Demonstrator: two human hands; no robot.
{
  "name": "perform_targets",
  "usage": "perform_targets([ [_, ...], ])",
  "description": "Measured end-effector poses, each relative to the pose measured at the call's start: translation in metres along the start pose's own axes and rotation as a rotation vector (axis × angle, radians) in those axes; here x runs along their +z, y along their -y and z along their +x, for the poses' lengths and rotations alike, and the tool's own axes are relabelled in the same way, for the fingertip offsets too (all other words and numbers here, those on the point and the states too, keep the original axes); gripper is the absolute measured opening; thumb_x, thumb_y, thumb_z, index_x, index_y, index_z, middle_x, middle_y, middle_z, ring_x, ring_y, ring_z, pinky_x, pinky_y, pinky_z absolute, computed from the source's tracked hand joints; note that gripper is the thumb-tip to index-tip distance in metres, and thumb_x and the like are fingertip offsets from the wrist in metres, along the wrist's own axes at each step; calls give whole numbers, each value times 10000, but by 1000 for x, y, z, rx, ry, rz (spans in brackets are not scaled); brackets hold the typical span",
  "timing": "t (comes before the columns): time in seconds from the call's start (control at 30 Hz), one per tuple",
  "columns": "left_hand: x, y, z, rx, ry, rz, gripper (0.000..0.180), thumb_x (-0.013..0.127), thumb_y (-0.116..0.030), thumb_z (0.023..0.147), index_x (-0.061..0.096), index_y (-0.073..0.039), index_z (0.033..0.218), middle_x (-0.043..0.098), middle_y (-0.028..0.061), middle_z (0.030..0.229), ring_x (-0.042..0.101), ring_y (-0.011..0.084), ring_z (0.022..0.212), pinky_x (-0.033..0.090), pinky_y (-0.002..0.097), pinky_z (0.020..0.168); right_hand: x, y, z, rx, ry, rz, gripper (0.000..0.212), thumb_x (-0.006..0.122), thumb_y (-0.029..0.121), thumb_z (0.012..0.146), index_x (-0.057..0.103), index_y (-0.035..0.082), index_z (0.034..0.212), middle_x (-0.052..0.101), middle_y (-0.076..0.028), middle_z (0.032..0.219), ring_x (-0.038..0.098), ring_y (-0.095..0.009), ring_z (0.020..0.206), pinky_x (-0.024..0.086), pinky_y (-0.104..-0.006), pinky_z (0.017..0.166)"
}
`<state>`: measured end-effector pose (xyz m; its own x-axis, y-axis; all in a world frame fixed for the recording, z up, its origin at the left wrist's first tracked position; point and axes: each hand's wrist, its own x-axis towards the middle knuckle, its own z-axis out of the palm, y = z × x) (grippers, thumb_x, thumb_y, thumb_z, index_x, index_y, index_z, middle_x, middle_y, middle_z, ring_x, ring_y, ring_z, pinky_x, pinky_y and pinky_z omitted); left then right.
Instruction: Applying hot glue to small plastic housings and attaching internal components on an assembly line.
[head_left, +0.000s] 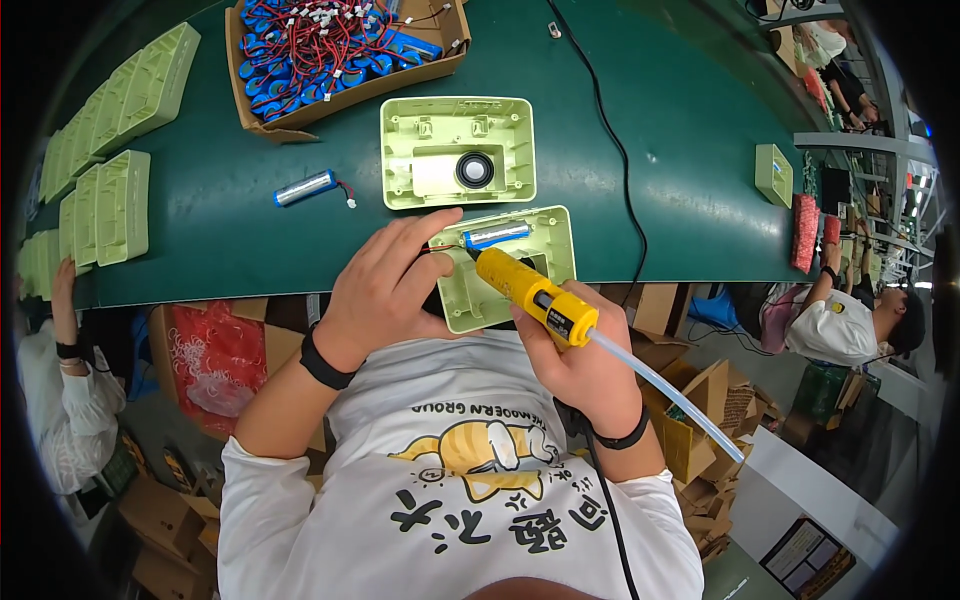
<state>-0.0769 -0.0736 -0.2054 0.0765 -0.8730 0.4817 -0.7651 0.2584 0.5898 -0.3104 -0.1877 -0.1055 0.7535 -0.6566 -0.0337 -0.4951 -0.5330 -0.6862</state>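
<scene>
In my right hand (585,365) is a yellow hot glue gun (535,294), a clear glue stick trailing from its back end. Its dark nozzle points into a light green plastic housing (562,240) at the table's near edge, beside a blue and silver battery pack (497,236) lying inside. My left hand (390,275) grips that housing by its left side, fingers over the rim. Just beyond stands a second green housing (390,150) with a round black speaker (475,170) in it. Part of the near housing is hidden behind the gun.
A cardboard box (350,100) full of blue batteries with red wires stands at the far left of centre. One loose battery pack (305,188) lies on the green table (700,200). Stacked green housings (125,205) line the left. A black cable (612,130) crosses the right. Co-workers sit at both sides.
</scene>
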Motion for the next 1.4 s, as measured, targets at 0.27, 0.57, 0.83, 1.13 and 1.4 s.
perform_targets([
  [0.27, 1, 3, 14, 29, -31, -8, 747, 1042, -488, 711, 582, -67, 1124, 690, 192, 1543, 738, 416, 1176, 620, 476, 972, -17, -8, 1, 13, -54, 92, 115, 849, 58, 961, 778, -16, 1013, 708, -149, 855, 699, -322, 696, 530, -399, 638],
  [0.57, -2, 10, -15, 6, 26, -26, 1059, 1095, -467, 643, 533, -122, 1473, 632, 231, 1576, 660, 466, 1336, 542, 564, 1078, 0, -62, -17, -134, -134, 797, 303, 760, 179, 1118, 749, 13, 1372, 819, -113, 1149, 747, -204, 776, 624, -349, 719],
  [0.83, 51, -59, 104, -103, 209, -337, 940, 1050, -185, 704, 538, -82, 1485, 496, 190, 1655, 661, 328, 1307, 567, 399, 965, -53, -62, -68, -21, -233, 1373, 370, 741, 265, 1141, 711, -2, 1396, 814, -116, 1148, 707, -133, 629, 567, -276, 551],
  [1.13, 188, -49, 195, -156, 165, -365, 765, 889, -42, 882, 528, -49, 1557, 427, 197, 1749, 666, 356, 1356, 609, 433, 1018, -39, -86, -87, 44, -369, 1362, 353, 686, 269, 1167, 697, -6, 1388, 791, -131, 1122, 679, -138, 582, 546, -287, 507],
  [1.4, 119, -59, 173, 88, 172, -240, 737, 667, 25, 998, 452, -21, 1701, 388, 228, 1813, 457, 457, 1628, 384, 578, 1332, -39, -104, -95, 91, -522, 1411, 343, 679, 289, 1165, 708, -14, 1324, 791, -136, 1138, 678, -145, 593, 559, -293, 530],
])
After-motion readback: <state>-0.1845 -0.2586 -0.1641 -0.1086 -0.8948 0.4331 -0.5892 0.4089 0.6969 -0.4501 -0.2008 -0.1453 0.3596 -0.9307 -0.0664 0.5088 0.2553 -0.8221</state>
